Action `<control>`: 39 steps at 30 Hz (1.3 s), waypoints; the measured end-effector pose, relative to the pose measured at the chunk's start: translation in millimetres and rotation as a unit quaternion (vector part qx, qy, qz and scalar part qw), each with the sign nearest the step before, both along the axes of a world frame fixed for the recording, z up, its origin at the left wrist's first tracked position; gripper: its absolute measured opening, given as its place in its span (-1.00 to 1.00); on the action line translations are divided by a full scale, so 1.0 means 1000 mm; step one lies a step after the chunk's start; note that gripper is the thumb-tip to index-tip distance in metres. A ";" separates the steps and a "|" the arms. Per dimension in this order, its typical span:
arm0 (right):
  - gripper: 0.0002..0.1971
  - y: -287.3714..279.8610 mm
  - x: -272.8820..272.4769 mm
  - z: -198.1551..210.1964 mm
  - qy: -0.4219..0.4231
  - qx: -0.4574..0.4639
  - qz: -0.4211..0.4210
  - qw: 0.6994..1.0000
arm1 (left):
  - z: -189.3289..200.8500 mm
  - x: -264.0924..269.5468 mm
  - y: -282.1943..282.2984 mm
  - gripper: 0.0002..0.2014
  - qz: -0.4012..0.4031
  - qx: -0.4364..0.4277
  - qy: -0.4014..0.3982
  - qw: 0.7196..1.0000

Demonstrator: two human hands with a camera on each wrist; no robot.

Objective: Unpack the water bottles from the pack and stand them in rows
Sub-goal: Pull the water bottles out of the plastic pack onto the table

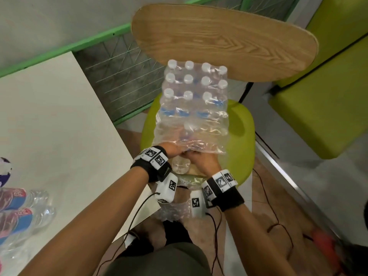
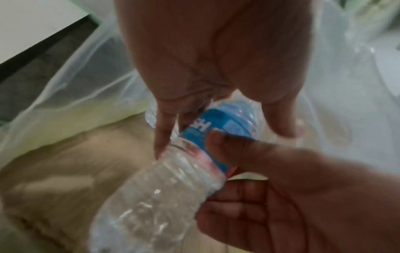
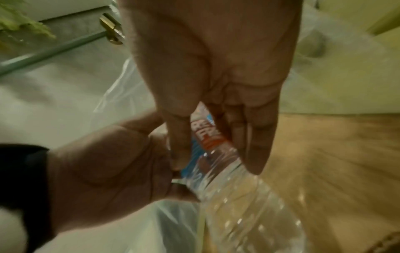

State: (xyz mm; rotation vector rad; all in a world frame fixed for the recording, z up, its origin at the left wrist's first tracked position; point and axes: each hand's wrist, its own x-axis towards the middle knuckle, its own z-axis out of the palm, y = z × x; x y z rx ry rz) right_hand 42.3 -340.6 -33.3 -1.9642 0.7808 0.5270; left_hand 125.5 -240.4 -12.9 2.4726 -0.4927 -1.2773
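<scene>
I see my left hand (image 1: 175,150) and right hand (image 1: 201,159) side by side at the pack's (image 1: 194,108) near open end, both curled round one water bottle (image 1: 180,165) half out of the wrap. The pack stands on the green chair seat (image 1: 242,136). The wrist views show what the head view hides: fingers (image 2: 161,135) and thumb pinching the bottle's blue label (image 2: 213,127). Two bottles (image 1: 25,208) lie at the white table's (image 1: 59,126) near left edge.

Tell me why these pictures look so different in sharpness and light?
Head view: bright and mostly sharp, the pack glinting, edges bent by the wide lens. Left wrist view: soft, the bottle smeared. Right wrist view: dim, yellowish, the wooden surface streaked with motion blur.
</scene>
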 end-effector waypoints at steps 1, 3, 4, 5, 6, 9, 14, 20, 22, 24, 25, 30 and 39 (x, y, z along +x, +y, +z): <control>-0.70 0.005 -0.002 0.005 0.002 0.025 0.006 1.000 | -0.001 0.000 0.003 -0.58 0.003 -0.004 0.007 1.000; -0.75 -0.004 -0.001 -0.002 0.013 0.019 0.034 0.999 | 0.001 -0.001 0.014 -0.67 0.031 -0.015 0.016 0.999; -0.69 -0.011 0.002 -0.007 0.038 0.005 0.042 0.998 | 0.000 -0.001 0.020 -0.64 0.053 -0.040 0.020 0.998; -0.59 -0.018 0.004 -0.006 0.044 -0.037 0.071 0.996 | -0.003 -0.001 0.027 -0.58 0.067 -0.068 0.028 0.995; -0.50 -0.024 0.008 -0.005 0.040 -0.058 0.089 0.993 | -0.008 -0.001 0.034 -0.53 0.068 -0.085 0.031 0.994; -0.38 -0.027 0.016 0.007 0.067 -0.193 0.192 0.960 | -0.017 -0.005 0.051 -0.61 0.084 -0.146 0.062 0.984; -0.81 -0.023 0.036 0.028 0.069 -0.240 0.255 0.934 | -0.012 -0.014 0.069 -0.71 0.101 -0.220 0.123 0.962; -0.65 -0.013 -0.003 0.012 0.030 -0.205 0.175 0.962 | -0.013 -0.012 0.093 -0.63 0.125 -0.247 0.099 0.956; -0.57 -0.004 -0.007 0.010 0.018 -0.106 0.032 0.994 | -0.011 -0.012 0.100 -0.67 0.124 -0.253 0.090 0.955; -0.63 0.004 -0.006 0.002 -0.025 -0.036 -0.089 0.995 | -0.008 -0.016 0.110 -0.68 0.116 -0.259 0.091 0.955; -0.67 0.009 -0.007 -0.002 -0.042 -0.027 -0.084 0.995 | -0.006 -0.019 0.116 -0.69 0.114 -0.261 0.091 0.954; -0.52 0.042 -0.044 0.000 -0.002 0.022 0.097 0.995 | -0.002 -0.043 0.164 -0.55 0.142 -0.263 0.041 0.953; -0.42 0.179 -0.023 0.003 -0.074 0.128 0.283 0.948 | 0.005 -0.112 0.303 -0.48 0.398 -0.273 -0.080 0.872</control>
